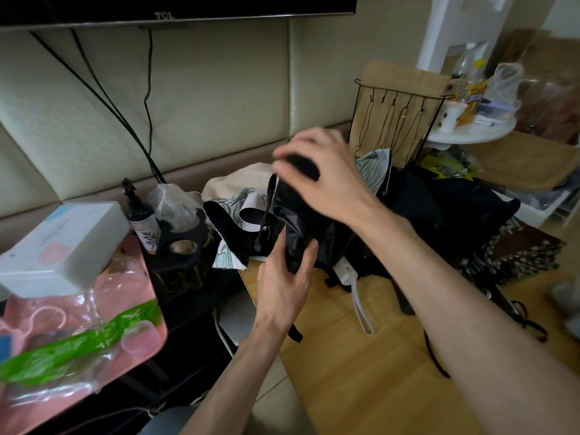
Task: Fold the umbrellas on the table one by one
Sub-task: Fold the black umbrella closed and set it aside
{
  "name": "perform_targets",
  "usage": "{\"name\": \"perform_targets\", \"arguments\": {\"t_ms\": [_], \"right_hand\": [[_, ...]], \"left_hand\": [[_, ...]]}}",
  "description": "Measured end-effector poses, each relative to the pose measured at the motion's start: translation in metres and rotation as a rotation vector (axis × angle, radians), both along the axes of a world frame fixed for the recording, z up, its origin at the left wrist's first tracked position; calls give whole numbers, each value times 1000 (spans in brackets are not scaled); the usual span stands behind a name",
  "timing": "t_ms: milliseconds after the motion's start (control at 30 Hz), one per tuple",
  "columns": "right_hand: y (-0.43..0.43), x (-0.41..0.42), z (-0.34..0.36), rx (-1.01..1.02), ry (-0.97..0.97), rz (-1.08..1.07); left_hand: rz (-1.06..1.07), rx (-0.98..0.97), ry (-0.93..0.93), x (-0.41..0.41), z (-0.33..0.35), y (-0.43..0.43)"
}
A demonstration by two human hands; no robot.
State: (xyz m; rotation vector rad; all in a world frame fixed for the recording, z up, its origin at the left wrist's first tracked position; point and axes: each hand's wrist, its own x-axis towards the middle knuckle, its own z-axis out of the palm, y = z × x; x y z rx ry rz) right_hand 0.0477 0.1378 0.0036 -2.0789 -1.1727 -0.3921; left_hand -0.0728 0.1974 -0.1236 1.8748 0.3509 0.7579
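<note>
head view, tcl screen (163, 7), hands gripping black umbrella (295, 227)

The left hand (284, 277) grips the lower end of a black umbrella (293, 224) held upright above the wooden table (361, 365). The right hand (323, 174) curls over its top end. Behind it lie a leaf-printed umbrella (248, 200) and a white umbrella handle (345, 273) with its strap.

We note: umbrella (292, 227) above table (361, 372) left edge; umbrella pile (455, 208) behind it; tissue box (59, 243), then bottle (142, 221), left of table.
</note>
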Motion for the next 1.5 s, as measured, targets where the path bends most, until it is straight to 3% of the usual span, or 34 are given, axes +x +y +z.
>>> {"name": "perform_targets", "arguments": {"t_ms": [100,200,400,467,667,800,967,1100,1300,1500], "right_hand": [[-11,25,12,-197,75,-137],[-16,40,25,-253,193,-26],[-4,49,40,-442,249,158],[-3,48,43,-409,276,184],[6,39,37,-45,216,74],[12,28,24,-86,93,24],[5,26,29,-302,127,196],[-11,23,62,-694,120,332],[2,31,64,-1035,37,266],[0,41,55,-771,105,404]], "left_hand": [[-6,9,7,-1,-1,0],[-11,34,39,-1,-5,2],[2,124,76,-1,-8,3],[11,139,84,-2,-10,4],[-2,189,109,0,-17,5],[-3,152,97,-1,-13,2],[-6,102,102,-4,-11,3],[-3,145,111,-5,-10,6],[-38,190,96,-7,-6,3],[-41,226,110,-10,-7,6]]}}
